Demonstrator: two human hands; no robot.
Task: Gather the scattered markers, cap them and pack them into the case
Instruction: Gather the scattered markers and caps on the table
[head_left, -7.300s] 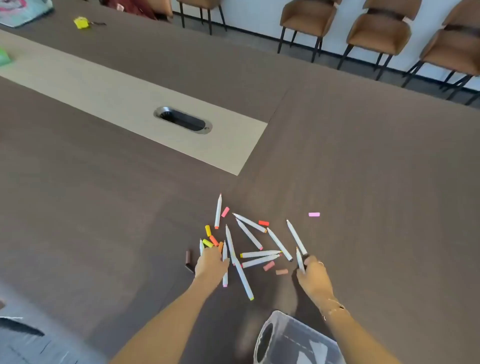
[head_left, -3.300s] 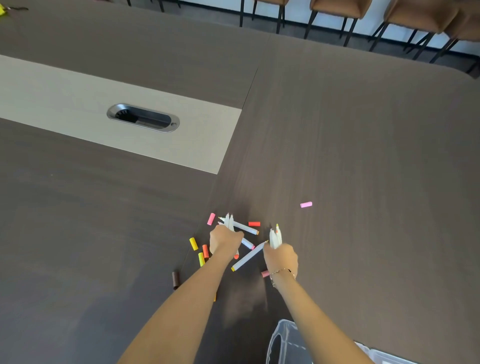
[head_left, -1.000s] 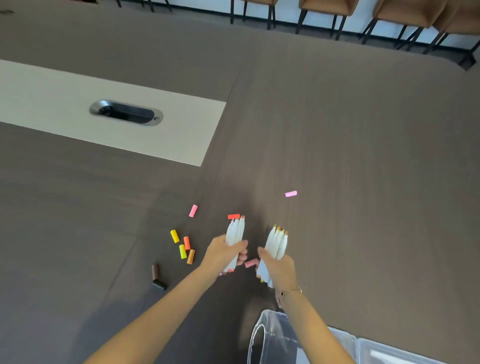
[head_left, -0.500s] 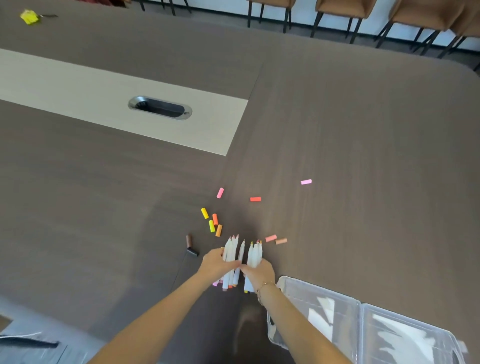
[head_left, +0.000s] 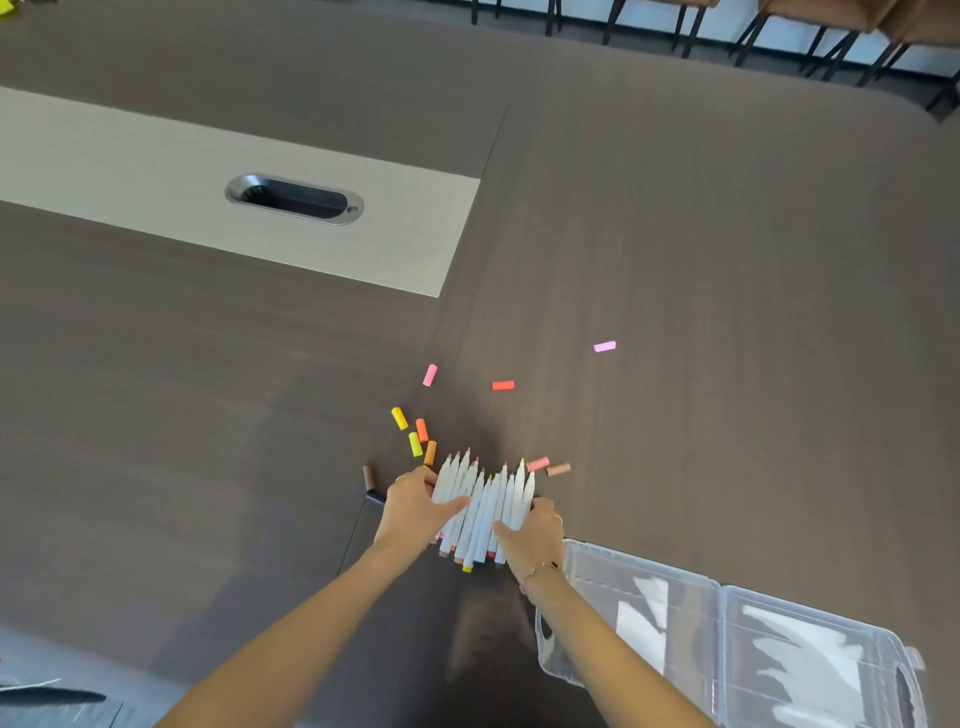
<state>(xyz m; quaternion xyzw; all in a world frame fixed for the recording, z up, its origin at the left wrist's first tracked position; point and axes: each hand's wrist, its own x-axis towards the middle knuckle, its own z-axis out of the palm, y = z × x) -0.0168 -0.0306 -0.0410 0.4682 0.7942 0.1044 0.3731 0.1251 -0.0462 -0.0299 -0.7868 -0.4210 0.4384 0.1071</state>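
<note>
On the brown table (head_left: 675, 234), two hands (head_left: 415, 512) (head_left: 530, 535) clasp one marker bundle (head_left: 483, 512); ten caps (head_left: 604, 346) loose.

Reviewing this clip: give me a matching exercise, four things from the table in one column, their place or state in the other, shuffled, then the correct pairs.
Things
1. markers
2. case
3. light pink cap
4. brown cap

Place or state
A. lies alone, farthest right among the caps
B. open, nothing in it, by the right forearm
C. uncapped, bundled between the left hand and right hand
D. just left of the left hand

Pairs: 1-C, 2-B, 3-A, 4-D
</note>
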